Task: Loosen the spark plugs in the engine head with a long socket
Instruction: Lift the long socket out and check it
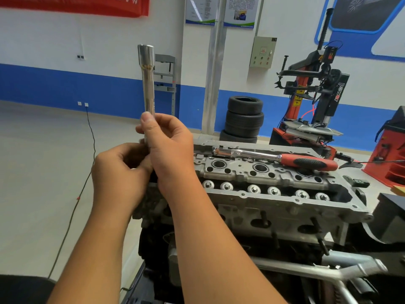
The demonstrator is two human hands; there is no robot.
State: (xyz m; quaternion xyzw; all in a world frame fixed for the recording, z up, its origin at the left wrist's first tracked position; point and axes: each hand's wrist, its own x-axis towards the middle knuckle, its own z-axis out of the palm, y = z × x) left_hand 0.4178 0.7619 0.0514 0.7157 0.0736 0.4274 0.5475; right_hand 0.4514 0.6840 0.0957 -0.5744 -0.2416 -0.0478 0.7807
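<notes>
— Steel, polished all over: that was the long socket [148,84], standing almost upright left of centre in the frame, its wider end near the top.

— Who had hold of it?

— Both hands. The right hand [168,148] had its fingers wrapped round the lower shaft, thumb pressed along it. The left hand [118,172], just below and to the left, had its fingers curled in at the bottom end; what exactly they pinched there was hidden behind the right hand.

— How would it handle?

— Rigid and fairly heavy for its width, I judged, and the shine suggested a slippery surface, so a full wrap around the shaft looked safer than a fingertip pinch. It seemed tough enough to survive a knock.

— And the rest?

— The ratchet [276,157], with its red and black grip, lay across the top of the engine head [274,200] at centre right, well apart from both hands. The plug wells [219,164] sat open in a row beneath it; I could not tell whether plugs were inside.

— So the loosening had not begun?

— Seemingly not; the socket looked not yet joined to the ratchet.
</notes>
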